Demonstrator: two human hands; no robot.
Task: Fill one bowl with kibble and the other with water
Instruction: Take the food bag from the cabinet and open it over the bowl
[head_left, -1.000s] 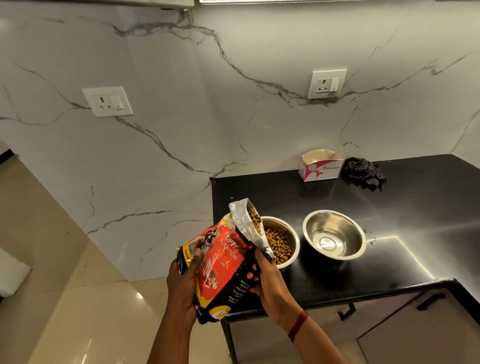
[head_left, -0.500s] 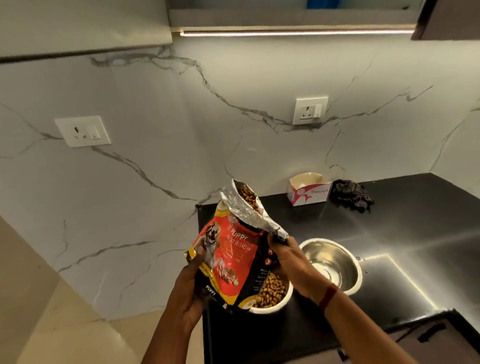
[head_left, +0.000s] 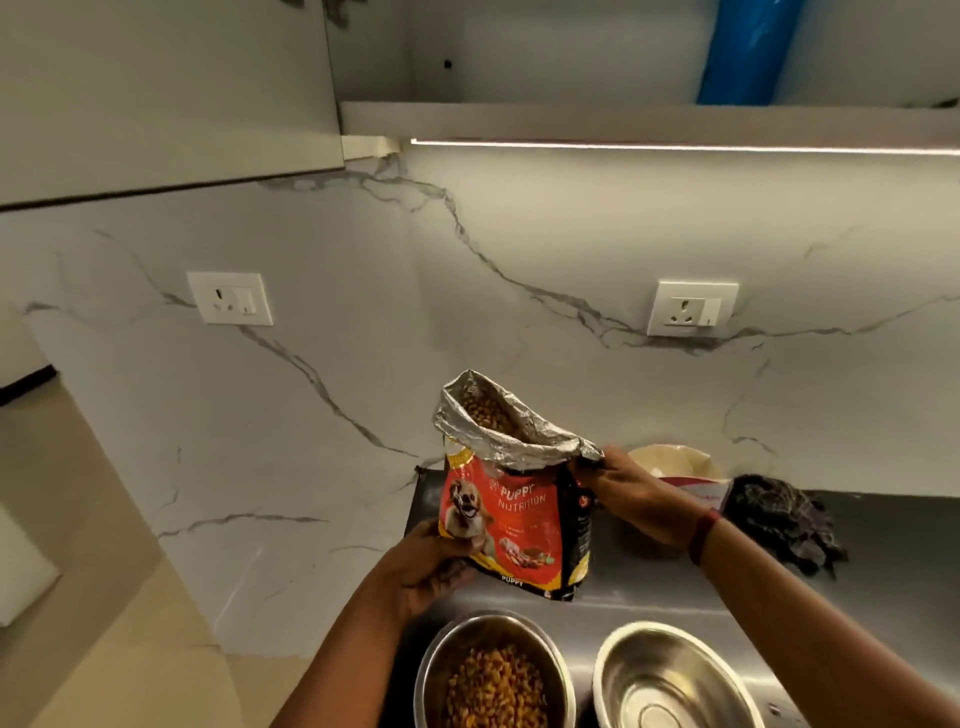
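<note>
A red and black kibble bag (head_left: 519, 514) stands upright over the back left of the black counter, its silver mouth open with kibble showing inside. My left hand (head_left: 431, 564) grips its lower left corner. My right hand (head_left: 621, 488) pinches the right edge of the bag's opened top. In front, at the bottom of the view, a steel bowl (head_left: 441, 660) holds brown kibble. Beside it on the right sits a second steel bowl (head_left: 670, 675) with nothing visible in it.
A small red and white carton (head_left: 675, 467) and a dark crumpled cloth (head_left: 779, 519) lie at the back of the counter (head_left: 883, 545) by the marble wall. Two wall sockets, an upper cabinet with a light strip, and a blue roll are above.
The bag has gone from tilted over the left bowl to upright and farther back on the counter. The view has tilted up, so both bowls now sit at the bottom edge.
</note>
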